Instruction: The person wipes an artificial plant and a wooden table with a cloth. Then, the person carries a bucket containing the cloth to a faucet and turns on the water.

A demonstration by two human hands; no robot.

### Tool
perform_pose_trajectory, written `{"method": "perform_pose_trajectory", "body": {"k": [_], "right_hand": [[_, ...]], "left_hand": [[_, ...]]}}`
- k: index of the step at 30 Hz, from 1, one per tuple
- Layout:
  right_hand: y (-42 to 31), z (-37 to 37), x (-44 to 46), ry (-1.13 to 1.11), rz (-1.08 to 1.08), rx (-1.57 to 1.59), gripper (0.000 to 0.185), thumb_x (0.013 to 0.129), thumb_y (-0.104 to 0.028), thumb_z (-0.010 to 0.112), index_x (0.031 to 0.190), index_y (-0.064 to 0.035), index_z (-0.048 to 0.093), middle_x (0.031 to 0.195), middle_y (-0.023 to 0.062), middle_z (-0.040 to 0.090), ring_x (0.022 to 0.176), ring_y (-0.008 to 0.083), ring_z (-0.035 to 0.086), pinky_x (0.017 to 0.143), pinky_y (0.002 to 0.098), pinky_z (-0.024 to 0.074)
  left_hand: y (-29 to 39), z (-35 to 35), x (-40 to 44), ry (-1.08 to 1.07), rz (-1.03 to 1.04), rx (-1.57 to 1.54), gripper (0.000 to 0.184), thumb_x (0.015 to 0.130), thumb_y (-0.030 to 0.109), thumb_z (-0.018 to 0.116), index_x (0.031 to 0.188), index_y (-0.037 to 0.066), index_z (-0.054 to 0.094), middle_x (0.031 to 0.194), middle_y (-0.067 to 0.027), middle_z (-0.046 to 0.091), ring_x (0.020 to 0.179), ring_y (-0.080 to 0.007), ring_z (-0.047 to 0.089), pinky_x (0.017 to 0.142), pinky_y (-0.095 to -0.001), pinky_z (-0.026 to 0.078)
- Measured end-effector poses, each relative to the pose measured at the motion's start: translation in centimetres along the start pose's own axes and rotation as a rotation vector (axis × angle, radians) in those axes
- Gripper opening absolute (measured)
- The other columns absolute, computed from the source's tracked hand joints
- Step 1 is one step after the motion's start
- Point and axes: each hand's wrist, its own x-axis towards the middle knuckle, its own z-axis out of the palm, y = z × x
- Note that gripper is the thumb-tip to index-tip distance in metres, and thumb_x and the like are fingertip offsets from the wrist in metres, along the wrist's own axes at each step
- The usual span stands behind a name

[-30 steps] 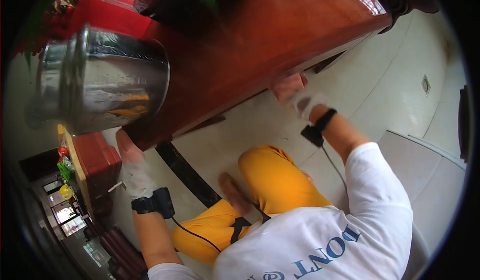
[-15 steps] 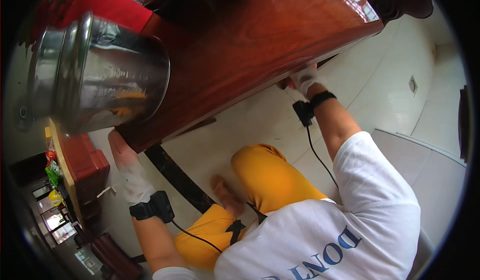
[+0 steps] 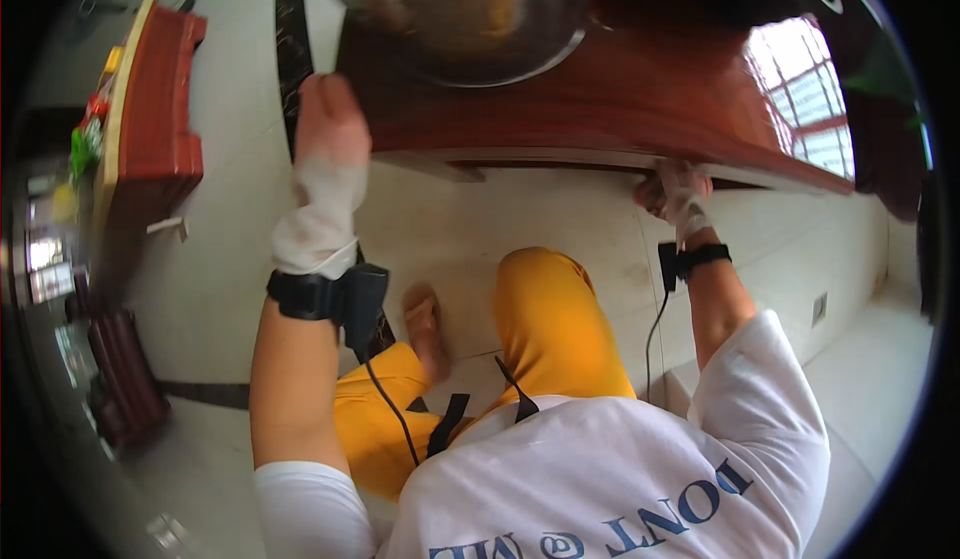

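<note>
My left hand (image 3: 332, 124), in a whitish see-through glove bunched at the wrist, is at the near left corner of the red-brown wooden table (image 3: 660, 99). Its fingers are curled and blurred against the corner. Farther right, my right hand (image 3: 684, 189), gloved the same way, is closed at the table's near edge, with its fingertips partly hidden under the rim. Beside it is a small dark brownish shape I cannot make out. A shiny metal pot (image 3: 480, 19) stands on the table near my left hand.
A low red cabinet (image 3: 160, 99) with a pale top and coloured packets stands at the left. Pale floor tiles (image 3: 500, 209) lie below, with a dark strip running across them. My bent knees are close to the table. A dark red seat (image 3: 125, 379) is at lower left.
The view has turned, so the table edge now runs nearly level and the pot appears higher up. My hands stay at the same two places on the table.
</note>
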Motion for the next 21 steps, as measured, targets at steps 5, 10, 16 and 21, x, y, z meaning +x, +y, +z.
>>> {"method": "perform_pose_trajectory", "body": {"k": [5, 10, 16, 21], "right_hand": [[-1.5, 7.4, 2.6, -0.216, -0.686, -2.14, 0.029, 0.099, -0.019, 0.054, 0.126, -0.0145, 0.063, 0.113, 0.0035, 0.067, 0.097, 0.0184, 0.066, 0.069, 0.0376, 0.0602], [-10.7, 15.7, 0.5, -0.278, -0.848, -0.898, 0.027, 0.098, -0.019, 0.054, 0.123, -0.0143, 0.064, 0.11, 0.0036, 0.068, 0.096, 0.0188, 0.067, 0.069, 0.0378, 0.0596], [-12.2, 20.1, -0.7, -0.455, -1.228, -0.592, 0.024, 0.098, -0.018, 0.054, 0.119, -0.0141, 0.065, 0.105, 0.0037, 0.069, 0.094, 0.0193, 0.067, 0.069, 0.0381, 0.0588], [-9.1, 17.1, 1.6, -0.509, -1.242, -0.575, 0.023, 0.097, -0.018, 0.053, 0.116, -0.0139, 0.066, 0.102, 0.0038, 0.069, 0.093, 0.0198, 0.067, 0.069, 0.0384, 0.0582]], "left_hand": [[2.0, -0.2, -0.1, -0.138, -0.343, -0.198, 0.042, 0.104, 0.04, 0.031, 0.119, 0.006, 0.051, 0.111, -0.0288, 0.063, 0.103, -0.0536, 0.056, 0.088, -0.0568, 0.045], [2.1, 0.2, -0.2, -0.103, -0.318, -0.207, 0.039, 0.103, 0.038, 0.031, 0.114, 0.007, 0.052, 0.106, -0.026, 0.066, 0.099, -0.052, 0.058, 0.086, -0.0543, 0.048], [1.9, -0.1, -0.6, -0.104, -0.339, -0.21, 0.041, 0.102, 0.04, 0.032, 0.113, 0.006, 0.052, 0.107, -0.0247, 0.066, 0.101, -0.0514, 0.058, 0.088, -0.0528, 0.047], [2.4, -0.2, -0.4, -0.087, -0.404, -0.312, 0.044, 0.104, 0.041, 0.032, 0.118, 0.005, 0.053, 0.108, -0.0273, 0.064, 0.105, -0.0501, 0.058, 0.089, -0.0519, 0.047]]}}
